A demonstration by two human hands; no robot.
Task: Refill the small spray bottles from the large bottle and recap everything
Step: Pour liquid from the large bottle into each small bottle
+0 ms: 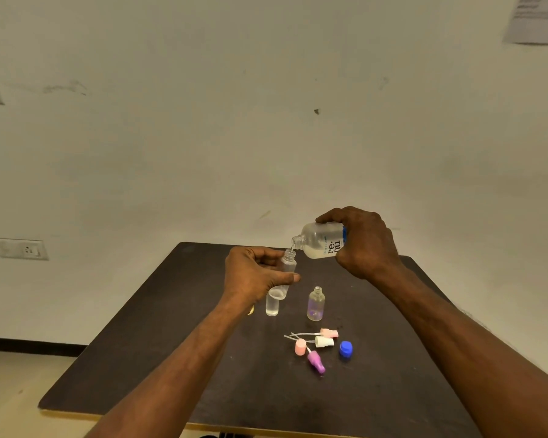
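My right hand (366, 245) grips the large clear bottle (320, 240), tilted with its open neck down to the left. Its mouth sits just above the mouth of a small clear spray bottle (288, 263), which my left hand (253, 276) holds slightly tilted above the table. Two more small uncapped bottles stand on the table: one (272, 306) right below my left hand, partly hidden by it, and a rounder one (315, 305) to its right. Loose spray heads, pink (329, 333), white (324, 342) and purple (316, 361), lie nearer me, with a pink cap (300, 347) and a blue cap (345, 348).
The dark table (203, 358) has a yellow front edge and stands against a white wall. A wall socket (23, 249) is at the left and a paper sheet (538, 18) hangs top right. Floor shows at lower left.
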